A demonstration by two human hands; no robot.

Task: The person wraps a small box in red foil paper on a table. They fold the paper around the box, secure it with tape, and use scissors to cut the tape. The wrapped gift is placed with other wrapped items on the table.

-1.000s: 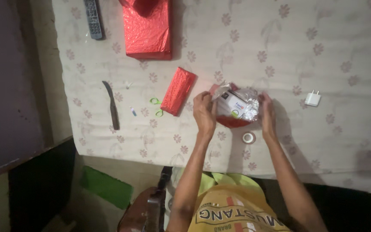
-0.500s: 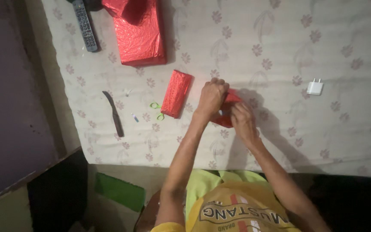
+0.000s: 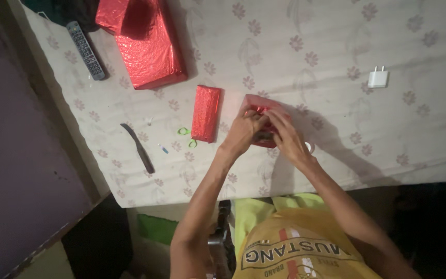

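Both my hands meet over a small box wrapped in shiny red foil paper (image 3: 257,106) on the flowered bed sheet (image 3: 336,62). My left hand (image 3: 243,133) presses on its left side with fingers curled onto the paper. My right hand (image 3: 285,135) covers its near right side and pinches the folded foil. Most of the box is hidden under my fingers. A tape roll (image 3: 309,148) peeks out just right of my right hand.
A small red-wrapped packet (image 3: 206,112) lies left of my hands, with green-handled scissors (image 3: 186,133) beside it. Farther left lies a dark knife (image 3: 138,148). A large red-wrapped parcel (image 3: 148,44) and a remote control (image 3: 85,49) sit at the back left. A white charger plug (image 3: 378,78) lies right.
The foil was open with a white box showing; my hands have since folded the red foil over it and closed together on top. The view has tilted.
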